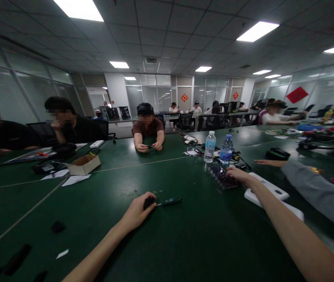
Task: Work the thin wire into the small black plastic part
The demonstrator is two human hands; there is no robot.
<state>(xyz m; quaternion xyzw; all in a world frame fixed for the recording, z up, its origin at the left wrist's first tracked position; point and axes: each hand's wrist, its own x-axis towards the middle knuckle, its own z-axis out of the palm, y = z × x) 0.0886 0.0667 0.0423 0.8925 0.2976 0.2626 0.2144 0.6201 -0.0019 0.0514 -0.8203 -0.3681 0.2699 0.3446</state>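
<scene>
From my head feed: left hand [137,211] has fingers curled around a small black part [148,202] at the green table [196,239]; screwdriver [171,201] just beside, shaft toward it. Right hand [241,175] at dark device [228,181], can't tell if gripping.

No legible text; marks on red door sign [184,97], lettering on blue bottle label [225,156] too small.

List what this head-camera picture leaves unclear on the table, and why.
In the head view:
Black object: full shape hidden by the left hand.
Dark device: surface partly masked by pixel blocks near the right hand.
Dark pieces: blurred, some cut by the bottom edge.
</scene>
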